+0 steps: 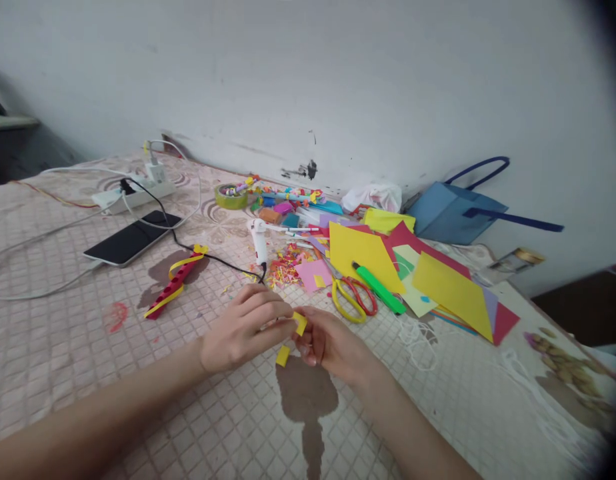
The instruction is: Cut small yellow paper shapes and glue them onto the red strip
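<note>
Between my two hands is a small yellow piece of paper (300, 324). My left hand (248, 327) pinches its left side, fingers bent over it. My right hand (331, 340) has its fingertips closed at the right edge of the same piece. Just below them, a second small yellow paper piece (283, 356) lies on the patterned tablecloth (228, 427). Beyond the hands stands a white glue gun (259, 241) with a black cord. To the left rests a red strip wound with yellow ribbon (175, 283).
Scissors (355, 297), a green cutter (381, 288) and colored paper sheets (443, 287) spread to the right, near white string (418, 340). A phone (133, 238) and power strip (133, 193) with cables lie left. Green tape (231, 197) and a blue bag (453, 210) stand by the wall.
</note>
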`<state>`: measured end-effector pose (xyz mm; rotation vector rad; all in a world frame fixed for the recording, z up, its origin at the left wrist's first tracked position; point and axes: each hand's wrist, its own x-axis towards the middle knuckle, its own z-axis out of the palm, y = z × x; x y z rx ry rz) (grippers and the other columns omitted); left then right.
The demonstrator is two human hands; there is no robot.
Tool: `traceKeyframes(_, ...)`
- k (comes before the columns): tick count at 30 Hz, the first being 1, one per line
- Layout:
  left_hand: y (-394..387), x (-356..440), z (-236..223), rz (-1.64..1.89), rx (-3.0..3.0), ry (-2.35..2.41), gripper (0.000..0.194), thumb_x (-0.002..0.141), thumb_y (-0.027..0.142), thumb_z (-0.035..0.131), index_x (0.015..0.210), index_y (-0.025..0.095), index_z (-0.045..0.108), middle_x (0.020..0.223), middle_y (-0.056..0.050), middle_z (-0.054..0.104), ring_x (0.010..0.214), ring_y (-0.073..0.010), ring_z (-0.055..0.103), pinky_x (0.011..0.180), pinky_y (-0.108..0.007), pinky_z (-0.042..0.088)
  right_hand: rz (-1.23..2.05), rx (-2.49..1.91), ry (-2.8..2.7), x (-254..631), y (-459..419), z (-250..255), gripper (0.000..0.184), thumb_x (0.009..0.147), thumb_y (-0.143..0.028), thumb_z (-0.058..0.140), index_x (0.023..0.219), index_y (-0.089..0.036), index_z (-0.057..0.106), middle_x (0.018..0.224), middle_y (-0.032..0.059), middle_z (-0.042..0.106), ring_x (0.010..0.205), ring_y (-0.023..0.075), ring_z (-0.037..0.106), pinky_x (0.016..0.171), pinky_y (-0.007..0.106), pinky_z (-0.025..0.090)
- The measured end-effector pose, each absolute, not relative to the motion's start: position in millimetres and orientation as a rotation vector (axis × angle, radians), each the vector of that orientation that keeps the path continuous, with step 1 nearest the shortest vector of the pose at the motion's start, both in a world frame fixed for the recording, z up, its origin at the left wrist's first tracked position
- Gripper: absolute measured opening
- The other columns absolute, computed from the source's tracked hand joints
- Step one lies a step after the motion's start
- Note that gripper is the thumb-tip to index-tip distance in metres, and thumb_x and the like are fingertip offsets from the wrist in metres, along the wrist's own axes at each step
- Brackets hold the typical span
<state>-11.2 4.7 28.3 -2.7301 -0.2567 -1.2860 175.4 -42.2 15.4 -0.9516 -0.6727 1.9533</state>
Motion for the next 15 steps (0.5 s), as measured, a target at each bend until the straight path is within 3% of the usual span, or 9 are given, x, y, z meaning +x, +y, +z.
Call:
traceKeyframes(6,6.6,-11.3,27.0,-1.248,-2.832,-0.329,0.017,0.087,0.013,0.050,0.100,0.020,0.057,0.092,-0.002,0.066,0.090,-0.0166,0.057,0.086,-0.036,0.037,1.771,-0.996,-0.801,172.0,-47.5,19.1,0.021,0.074,-0.032,0.069,0.071,-0.016,0.056,0.053,-0.0045,0.057,0.041,0.0050,0.046,0.036,0.014,0.036)
traceKeyframes(11,6.6,-3.8,18.5,-1.318,-3.172,-0.931,0.014,0.083,0.019,0.057,0.095,0.018,0.051,0.083,-0.001,0.061,0.075,-0.0114,0.057,0.068,-0.024,0.044,1.477,-1.136,-1.011,171.1,-49.7,21.2,0.022,0.075,-0.035,0.067,0.071,-0.017,0.056,0.057,-0.0043,0.056,0.045,0.0055,0.047,0.040,0.015,0.039)
traceKeyframes(15,7.6,-0.9,19.1,-1.279,-3.412,-0.777,0.008,0.085,0.014,0.050,0.092,0.017,0.054,0.084,-0.002,0.060,0.076,-0.0103,0.056,0.068,-0.021,0.045,1.470,-1.179,-1.072,172.6,-49.3,18.7,0.025,0.076,-0.038,0.065,0.070,-0.017,0.053,0.055,-0.0046,0.054,0.044,0.0057,0.046,0.039,0.016,0.037)
